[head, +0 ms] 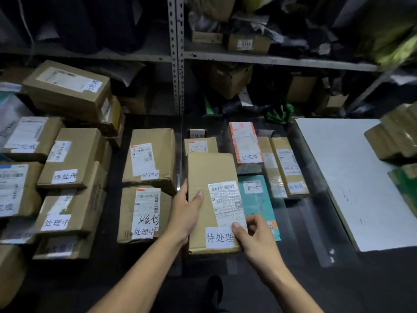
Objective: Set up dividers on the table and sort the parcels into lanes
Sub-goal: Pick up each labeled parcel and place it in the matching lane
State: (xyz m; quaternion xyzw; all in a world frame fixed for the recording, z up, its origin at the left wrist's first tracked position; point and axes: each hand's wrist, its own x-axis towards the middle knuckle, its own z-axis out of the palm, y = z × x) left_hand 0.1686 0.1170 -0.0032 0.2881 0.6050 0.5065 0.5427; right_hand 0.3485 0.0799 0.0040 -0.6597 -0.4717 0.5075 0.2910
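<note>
A long brown cardboard parcel (208, 177) with a shipping label and a white handwritten tag lies in the middle of the dark table (304, 256). My left hand (185, 213) grips its left edge, thumb on top. My right hand (255, 236) holds its near right corner, thumb on the label. A clear upright divider (181, 154) stands just left of this parcel. Left of the divider sit two brown boxes (150, 154) (142, 213). Right of the held parcel lie a teal packet (257, 199), an orange-edged parcel (244, 143) and narrow brown boxes (286, 166).
Stacked tagged boxes (67, 159) crowd the table's left side. A white board (352, 177) lies at the right with wrapped bundles (394, 136) on its far edge. Metal shelving (177, 57) full of parcels rises behind the table. A second clear divider (316, 199) stands beside the white board.
</note>
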